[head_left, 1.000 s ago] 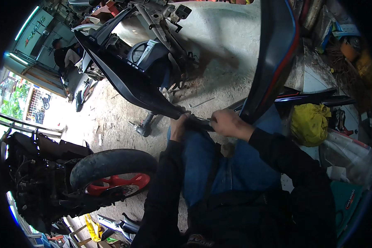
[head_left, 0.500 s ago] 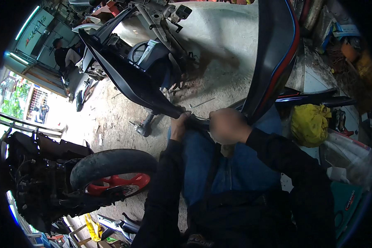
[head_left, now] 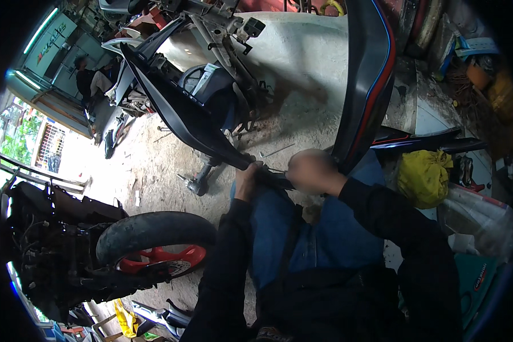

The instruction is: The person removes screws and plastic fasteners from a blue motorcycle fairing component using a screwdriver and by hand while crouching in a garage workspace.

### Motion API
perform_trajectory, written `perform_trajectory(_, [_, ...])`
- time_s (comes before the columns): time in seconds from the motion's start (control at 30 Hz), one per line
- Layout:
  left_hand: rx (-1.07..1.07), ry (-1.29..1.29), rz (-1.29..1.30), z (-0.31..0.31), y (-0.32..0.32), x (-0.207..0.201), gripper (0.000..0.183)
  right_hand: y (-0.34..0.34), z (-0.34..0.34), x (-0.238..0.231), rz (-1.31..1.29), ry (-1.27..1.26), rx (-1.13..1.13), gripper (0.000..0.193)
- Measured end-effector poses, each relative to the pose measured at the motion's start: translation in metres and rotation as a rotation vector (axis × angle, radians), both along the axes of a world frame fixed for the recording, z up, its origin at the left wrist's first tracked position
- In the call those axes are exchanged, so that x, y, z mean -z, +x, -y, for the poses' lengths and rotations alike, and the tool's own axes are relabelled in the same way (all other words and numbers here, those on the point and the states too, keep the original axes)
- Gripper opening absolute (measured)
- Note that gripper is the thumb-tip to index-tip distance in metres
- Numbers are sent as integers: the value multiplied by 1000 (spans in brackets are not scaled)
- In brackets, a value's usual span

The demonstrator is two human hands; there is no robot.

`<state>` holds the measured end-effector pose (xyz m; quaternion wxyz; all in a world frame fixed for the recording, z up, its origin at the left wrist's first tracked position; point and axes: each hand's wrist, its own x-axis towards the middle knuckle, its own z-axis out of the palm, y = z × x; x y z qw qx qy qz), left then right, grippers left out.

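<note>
Across my lap rests a pair of black motorcycle body panels joined near my knees. The left panel (head_left: 179, 117) rises to the far left; the right panel (head_left: 363, 80), edged in red and blue, rises on the right. My left hand (head_left: 247, 181) is closed round the lower end of the left panel. Close to the foot of the right panel, my right hand (head_left: 312, 172) is closed over the dark joining part (head_left: 275, 180). A thin shaft seems to stick out leftward from its fingers, but blur hides what it holds.
A power tool (head_left: 196, 181) and a thin metal rod (head_left: 277, 150) lie on the concrete floor. At left is a motorcycle wheel (head_left: 157, 228); ahead, a stripped motorcycle frame (head_left: 219, 54). A yellow bag (head_left: 424, 178) sits at right. Another person (head_left: 91, 80) sits far left.
The upper ends of the two panels have come slightly closer together, the left one moving right and the right one left. My view has shifted a little. Both hands keep their places.
</note>
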<state>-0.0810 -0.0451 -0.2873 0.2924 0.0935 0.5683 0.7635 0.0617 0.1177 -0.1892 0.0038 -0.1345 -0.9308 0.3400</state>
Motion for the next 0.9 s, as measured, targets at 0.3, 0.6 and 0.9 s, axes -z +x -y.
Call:
perform_trajectory(0.3, [68,15,43,-6,6,-10,27,3,-1,5,50,230,-125,28])
perform_trajectory(0.6, [87,22,63,-5,6,-10,28,9,5,-12,89,255,-137,19])
perform_trajectory(0.9, [64,34,-4,-1,2,-7,31,8,5,9,-240,561,-297,12])
